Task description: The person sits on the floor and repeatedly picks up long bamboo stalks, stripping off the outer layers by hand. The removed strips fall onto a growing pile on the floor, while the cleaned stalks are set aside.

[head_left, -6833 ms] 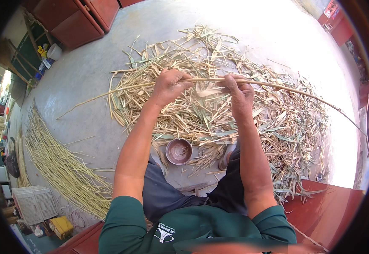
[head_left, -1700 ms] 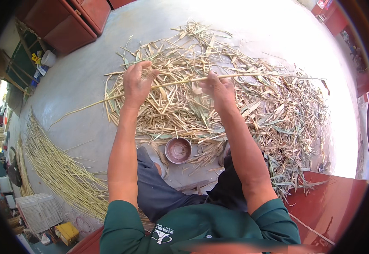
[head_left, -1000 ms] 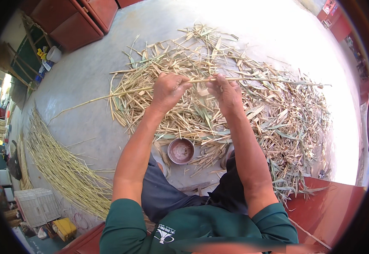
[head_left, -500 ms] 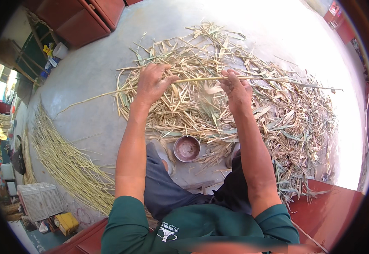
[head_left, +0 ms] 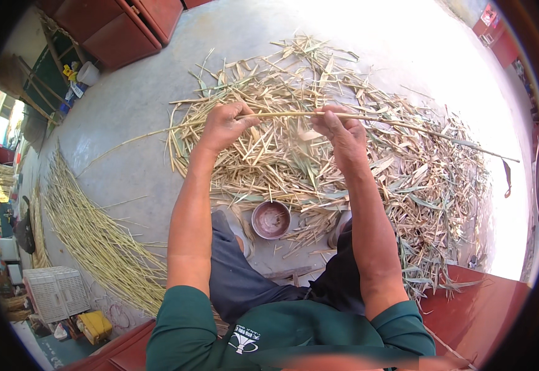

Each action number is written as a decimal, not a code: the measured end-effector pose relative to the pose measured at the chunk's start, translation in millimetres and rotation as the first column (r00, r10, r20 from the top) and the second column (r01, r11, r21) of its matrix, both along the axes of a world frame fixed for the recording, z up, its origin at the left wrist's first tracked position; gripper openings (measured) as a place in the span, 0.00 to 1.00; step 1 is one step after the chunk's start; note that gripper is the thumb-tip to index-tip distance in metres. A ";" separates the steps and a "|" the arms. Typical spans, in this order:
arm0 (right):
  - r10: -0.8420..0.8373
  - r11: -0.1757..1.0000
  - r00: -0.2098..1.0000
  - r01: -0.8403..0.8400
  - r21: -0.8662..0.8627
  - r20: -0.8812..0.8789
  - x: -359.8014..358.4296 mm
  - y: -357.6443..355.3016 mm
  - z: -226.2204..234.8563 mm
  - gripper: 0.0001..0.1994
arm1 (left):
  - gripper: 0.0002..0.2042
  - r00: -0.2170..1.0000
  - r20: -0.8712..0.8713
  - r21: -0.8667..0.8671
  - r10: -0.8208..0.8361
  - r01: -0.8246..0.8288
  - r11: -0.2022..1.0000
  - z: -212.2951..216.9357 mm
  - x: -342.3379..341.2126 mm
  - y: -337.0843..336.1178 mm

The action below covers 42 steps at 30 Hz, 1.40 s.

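A long, thin, pale stalk (head_left: 285,114) stretches across the view in front of me, over a wide heap of dry leaves and husks (head_left: 263,161). My left hand (head_left: 225,128) is closed around it left of the middle. Thumb and fingers of my right hand (head_left: 343,131) pinch the same stalk farther right. Its thin left end runs down over the bare floor, and a dark shred of leaf hangs near its right tip. Between my feet stands a small round metal bowl (head_left: 271,220) with reddish-brown residue inside. Many stripped stalks (head_left: 99,238) lie in a bundle on my left.
Dark red cabinets (head_left: 118,31) stand at the far left. A white plastic basket (head_left: 56,294) and a yellow box (head_left: 95,326) are at the lower left. Red furniture (head_left: 476,309) edges the lower right. The concrete floor (head_left: 189,37) extends behind the heap.
The right end of the stalk has swung farther right and lower, and a dangling leaf shred now shows there. My left hand is slightly lower, and my right fingers have closed more around the stalk.
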State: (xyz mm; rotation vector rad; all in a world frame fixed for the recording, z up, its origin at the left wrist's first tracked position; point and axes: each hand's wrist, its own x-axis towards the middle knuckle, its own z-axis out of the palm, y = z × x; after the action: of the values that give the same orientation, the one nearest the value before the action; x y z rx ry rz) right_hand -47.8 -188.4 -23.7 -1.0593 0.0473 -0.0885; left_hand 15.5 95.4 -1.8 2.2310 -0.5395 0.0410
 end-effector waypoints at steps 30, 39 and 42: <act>0.090 0.992 0.988 -0.100 0.071 0.128 0.2 -8.3 7.5 0.10 | 0.08 0.991 0.130 -0.064 -0.001 0.010 0.998 30.4 -10.9 16.2; 0.268 0.960 0.931 -0.237 0.148 -0.249 -14.8 16.4 19.9 0.10 | 0.08 0.862 0.496 0.170 -0.105 0.022 0.985 58.7 -26.3 -24.5; 0.103 0.995 0.990 -0.104 -0.005 -0.096 -14.8 -10.9 30.5 0.18 | 0.08 0.817 0.563 0.262 -0.126 -0.032 0.964 70.4 -28.6 -26.2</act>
State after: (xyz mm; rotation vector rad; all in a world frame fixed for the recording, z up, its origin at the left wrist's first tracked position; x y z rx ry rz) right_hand -62.6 -199.3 6.8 -1.0734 0.0782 0.0561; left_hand -13.1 69.2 68.6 2.4506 -0.9753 0.6804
